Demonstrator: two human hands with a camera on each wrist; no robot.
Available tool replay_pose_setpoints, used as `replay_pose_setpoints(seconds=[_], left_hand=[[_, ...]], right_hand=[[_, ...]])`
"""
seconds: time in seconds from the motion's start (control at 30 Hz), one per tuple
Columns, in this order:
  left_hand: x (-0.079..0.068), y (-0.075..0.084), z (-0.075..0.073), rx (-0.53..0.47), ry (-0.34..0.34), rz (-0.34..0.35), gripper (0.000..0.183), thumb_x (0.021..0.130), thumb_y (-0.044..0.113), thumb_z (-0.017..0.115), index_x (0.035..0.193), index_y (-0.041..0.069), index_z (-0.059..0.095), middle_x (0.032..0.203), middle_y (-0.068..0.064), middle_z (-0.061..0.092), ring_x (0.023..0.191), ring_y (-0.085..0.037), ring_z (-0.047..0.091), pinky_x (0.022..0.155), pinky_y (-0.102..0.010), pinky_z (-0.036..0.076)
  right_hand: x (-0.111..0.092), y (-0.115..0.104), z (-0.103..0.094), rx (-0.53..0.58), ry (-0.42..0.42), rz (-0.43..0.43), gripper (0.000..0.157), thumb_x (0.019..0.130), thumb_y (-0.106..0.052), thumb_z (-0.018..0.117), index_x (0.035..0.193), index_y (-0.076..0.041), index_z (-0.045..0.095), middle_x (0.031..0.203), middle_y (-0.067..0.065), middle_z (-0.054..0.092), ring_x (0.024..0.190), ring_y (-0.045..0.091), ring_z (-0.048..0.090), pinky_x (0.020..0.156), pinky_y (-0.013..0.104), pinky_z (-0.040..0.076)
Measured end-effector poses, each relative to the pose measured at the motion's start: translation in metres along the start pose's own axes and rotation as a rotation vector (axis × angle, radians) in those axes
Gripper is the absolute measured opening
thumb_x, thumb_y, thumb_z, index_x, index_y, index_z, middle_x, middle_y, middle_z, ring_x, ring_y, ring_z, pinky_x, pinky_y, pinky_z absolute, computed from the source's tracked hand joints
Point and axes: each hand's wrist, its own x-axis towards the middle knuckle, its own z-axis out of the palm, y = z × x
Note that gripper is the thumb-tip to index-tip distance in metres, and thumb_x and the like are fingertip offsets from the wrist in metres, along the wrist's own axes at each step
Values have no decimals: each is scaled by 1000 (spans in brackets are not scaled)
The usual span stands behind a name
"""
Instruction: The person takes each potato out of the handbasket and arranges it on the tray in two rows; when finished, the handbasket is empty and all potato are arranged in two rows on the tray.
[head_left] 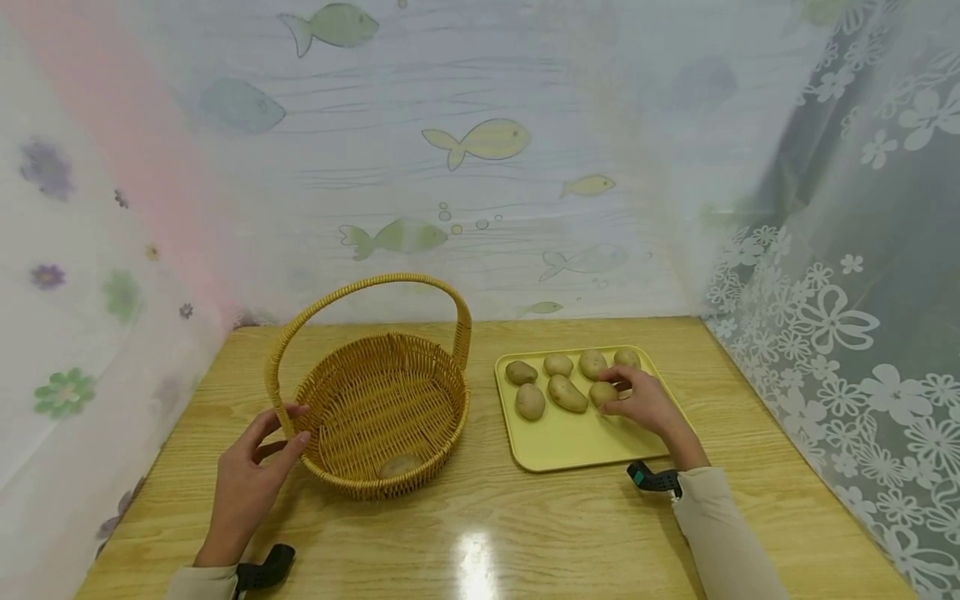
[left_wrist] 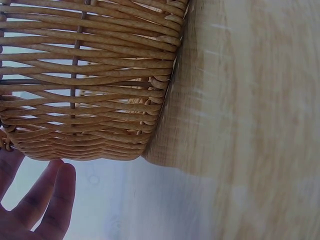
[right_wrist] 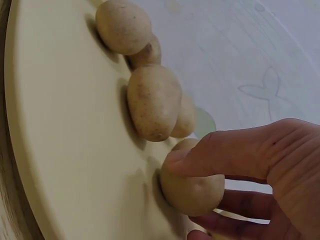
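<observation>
A round wicker basket (head_left: 390,408) with a tall arched handle stands on the left of the table, and one potato (head_left: 401,466) lies inside near its front wall. My left hand (head_left: 251,475) holds the basket's left rim, thumb and fingers at the foot of the handle. In the left wrist view, fingertips (left_wrist: 64,172) are right at the woven side. On a yellow tray (head_left: 570,442) to the right lie several potatoes in two rough rows. My right hand (head_left: 643,402) pinches the front-right potato (right_wrist: 192,187) between thumb and fingers, close over the tray.
The wood-grain table (head_left: 480,517) runs back to a curtain (head_left: 480,192) printed with fish. More sheer curtains with flowers hang along the left and right sides. A strip of bare tabletop separates basket and tray. Both wrists wear black camera mounts (head_left: 266,568).
</observation>
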Motion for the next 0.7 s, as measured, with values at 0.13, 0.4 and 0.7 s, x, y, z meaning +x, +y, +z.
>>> replay_pose_setpoints(seconds=[0.13, 0.4, 0.7], left_hand=[[0, 0, 0, 0, 2, 6, 40, 102, 13, 72, 140, 12, 64, 134, -7, 66, 120, -10, 59, 88, -15, 53], [0, -1, 1, -13, 3, -15, 40, 102, 14, 72, 140, 11, 64, 135, -7, 66, 123, -10, 58, 89, -16, 53], [0, 0, 0, -20, -1, -3, 39, 103, 17, 71, 140, 12, 64, 135, -7, 66, 122, -15, 59, 89, -16, 54]], right_hand=[[-1, -1, -3, 12, -17, -4, 49, 88, -6, 84, 130, 6, 64, 126, 23, 65, 113, 45, 61, 88, 56, 56], [-2, -12, -7, -18, 21, -34, 43, 93, -7, 79, 131, 6, 63, 133, 27, 60, 119, 48, 59, 90, 57, 57], [7, -53, 1, 15, 66, -165, 34, 95, -7, 78, 126, 3, 68, 123, 24, 67, 114, 45, 63, 89, 55, 59]])
